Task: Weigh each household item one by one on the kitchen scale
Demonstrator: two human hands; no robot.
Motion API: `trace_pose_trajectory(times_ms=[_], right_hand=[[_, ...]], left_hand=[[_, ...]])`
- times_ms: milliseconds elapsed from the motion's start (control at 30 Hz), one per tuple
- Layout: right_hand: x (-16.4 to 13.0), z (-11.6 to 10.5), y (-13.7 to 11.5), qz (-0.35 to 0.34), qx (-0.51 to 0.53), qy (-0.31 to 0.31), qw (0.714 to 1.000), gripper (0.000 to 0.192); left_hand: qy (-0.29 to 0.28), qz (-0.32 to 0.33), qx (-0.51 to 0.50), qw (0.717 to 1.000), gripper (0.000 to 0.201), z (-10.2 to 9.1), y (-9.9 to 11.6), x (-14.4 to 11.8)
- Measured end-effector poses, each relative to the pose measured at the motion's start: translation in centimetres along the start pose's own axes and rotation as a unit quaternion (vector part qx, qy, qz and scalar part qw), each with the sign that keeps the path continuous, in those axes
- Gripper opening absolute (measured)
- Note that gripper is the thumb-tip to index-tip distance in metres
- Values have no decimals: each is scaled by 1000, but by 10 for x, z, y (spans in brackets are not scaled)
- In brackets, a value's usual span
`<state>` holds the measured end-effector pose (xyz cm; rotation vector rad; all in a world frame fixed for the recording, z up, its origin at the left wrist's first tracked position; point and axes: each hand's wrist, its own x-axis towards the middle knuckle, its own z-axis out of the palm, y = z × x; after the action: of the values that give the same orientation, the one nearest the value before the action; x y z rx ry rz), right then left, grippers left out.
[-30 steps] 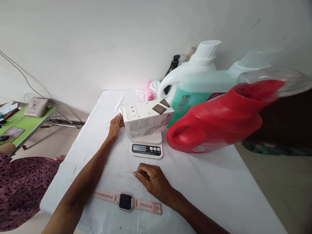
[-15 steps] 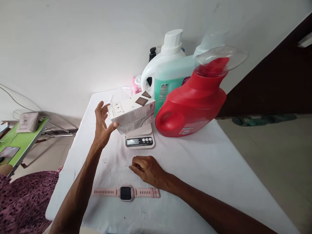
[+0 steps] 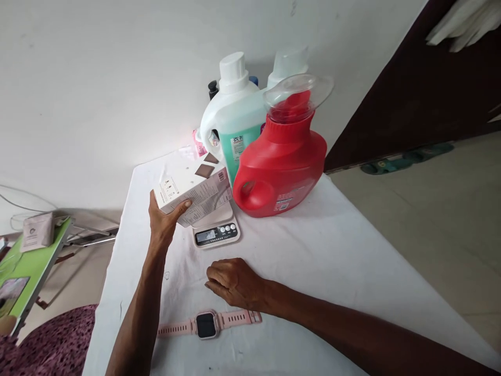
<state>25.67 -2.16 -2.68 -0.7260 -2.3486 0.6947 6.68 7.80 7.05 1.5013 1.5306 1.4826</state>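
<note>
L hand [image 3: 166, 216] grips the near-left end of the white rectangular cardboard box w/ printed panels [image 3: 193, 194], thumb on the front face, fingers wrapped behind. Box is tilted over the small white digital kitchen scale [image 3: 216, 231]; can't tell if its far end rests on the platform or is clear of it.

R hand [image 3: 235, 282] lies on the white cloth-covered table [image 3: 332, 250], fingers loosely curled, holding nothing, just behind the pink-strapped square-faced smartwatch [image 3: 207, 325] near the front edge.

Risks, as I judge them:
- Grip is only at one end, so the box could pivot or slip & drop onto the scale.
- Red plastic detergent jug w/ clear cap [image 3: 279, 164] sits just beside the box's far end; a swing that way could bump it. The white jug of green liquid [image 3: 235, 125] stands right behind, toward the back edge.
- Scale is light; a knock from the box could shove it.
- Watch is close to the front edge; a sweep of the R forearm could push it off.
</note>
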Motion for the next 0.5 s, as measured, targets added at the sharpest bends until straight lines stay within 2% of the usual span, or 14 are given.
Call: trace_pose_trajectory(times_ms=[100,200,367,500], right_hand=[[1,-2,-1,9,-6,-7,1000,28],[2,-4,-2,15,-6,-18,1000,28],[3,-9,-2,20,-12,-43,999,27],[4,-11,-2,21,-14,-74,997,23]], left_hand=[[28,8,19,999,69,3,0,0],[51,18,37,998,68,-2,2,-4],[67,34,31,997,73,-35,15,-21],[40,55,44,997,80,-57,41,-46]])
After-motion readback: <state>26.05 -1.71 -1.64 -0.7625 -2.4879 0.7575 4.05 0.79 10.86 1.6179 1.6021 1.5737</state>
